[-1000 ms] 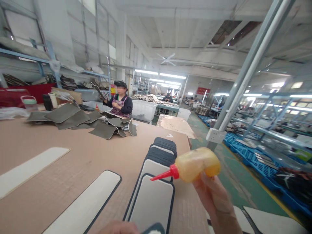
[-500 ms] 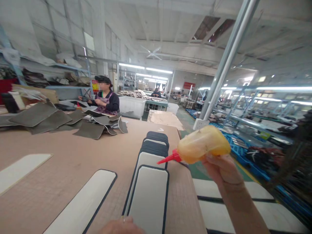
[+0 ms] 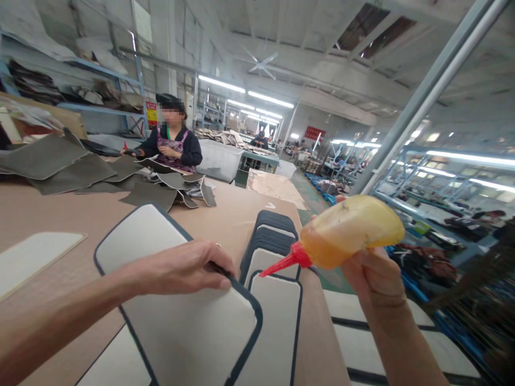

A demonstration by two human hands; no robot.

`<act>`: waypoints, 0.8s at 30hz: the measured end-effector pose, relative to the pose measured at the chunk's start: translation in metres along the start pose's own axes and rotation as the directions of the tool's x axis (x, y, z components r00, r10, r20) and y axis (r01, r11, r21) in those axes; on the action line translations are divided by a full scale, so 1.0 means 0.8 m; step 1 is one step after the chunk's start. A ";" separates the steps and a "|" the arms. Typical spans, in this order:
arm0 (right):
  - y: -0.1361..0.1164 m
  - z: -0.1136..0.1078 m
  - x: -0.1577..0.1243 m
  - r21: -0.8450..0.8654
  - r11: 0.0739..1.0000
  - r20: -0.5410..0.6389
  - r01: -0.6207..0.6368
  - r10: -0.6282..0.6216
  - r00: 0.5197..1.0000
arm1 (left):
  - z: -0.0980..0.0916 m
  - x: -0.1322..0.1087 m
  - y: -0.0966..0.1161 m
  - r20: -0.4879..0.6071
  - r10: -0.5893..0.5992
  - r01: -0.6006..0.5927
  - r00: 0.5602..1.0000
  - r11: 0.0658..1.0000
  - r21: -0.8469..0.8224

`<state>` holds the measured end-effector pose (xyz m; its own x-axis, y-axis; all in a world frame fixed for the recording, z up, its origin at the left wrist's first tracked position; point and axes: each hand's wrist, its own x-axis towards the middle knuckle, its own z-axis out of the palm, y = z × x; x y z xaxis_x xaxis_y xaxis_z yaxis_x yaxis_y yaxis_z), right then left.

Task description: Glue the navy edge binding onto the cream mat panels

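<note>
My left hand point(image 3: 201, 268) pinches the dark edge of a white panel point(image 3: 193, 332) with a dark border, which is lifted and tilted above the table. Up on the right, my right hand point(image 3: 372, 262) grips a squeeze bottle point(image 3: 354, 230) of amber liquid. Its red nozzle point(image 3: 281, 264) points left and down. Below the nozzle tip lies a row of overlapping dark-edged white panels point(image 3: 276, 316). Another white panel point(image 3: 115, 359) lies partly hidden under the lifted one.
Grey sheets point(image 3: 72, 166) are heaped at the table's far left, near a co-worker point(image 3: 173, 139) in an apron. A pale panel point(image 3: 32, 257) lies at left. More panels point(image 3: 354, 343) lie lower, beyond the table's right edge. A metal post point(image 3: 426, 102) slants at right.
My left hand has come up from the bottom edge and lifted a dark-edged panel off the table. My right hand still holds the bottle, slightly farther right. The view has shifted.
</note>
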<state>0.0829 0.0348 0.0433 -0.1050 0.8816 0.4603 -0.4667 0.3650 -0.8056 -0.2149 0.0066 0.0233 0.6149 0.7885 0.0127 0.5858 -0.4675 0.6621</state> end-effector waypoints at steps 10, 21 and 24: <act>0.034 0.020 0.030 -0.007 0.999 0.062 -0.053 0.054 0.997 | -0.034 0.044 -0.012 0.241 0.026 -0.004 0.970 0.996 -0.092; 0.077 -0.001 0.042 0.118 0.985 0.089 -0.126 0.115 0.989 | -0.034 0.060 0.008 0.422 0.071 -0.005 0.904 0.988 -0.156; 0.079 0.002 0.041 0.154 0.977 0.149 -0.150 0.127 0.981 | -0.033 0.063 0.012 0.444 0.104 -0.024 0.890 0.983 -0.182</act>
<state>0.0482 0.0862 0.0079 -0.2934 0.8663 0.4043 -0.5749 0.1780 -0.7987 -0.1920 0.0526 0.0505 0.8427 0.4758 -0.2520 0.4645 -0.4059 0.7871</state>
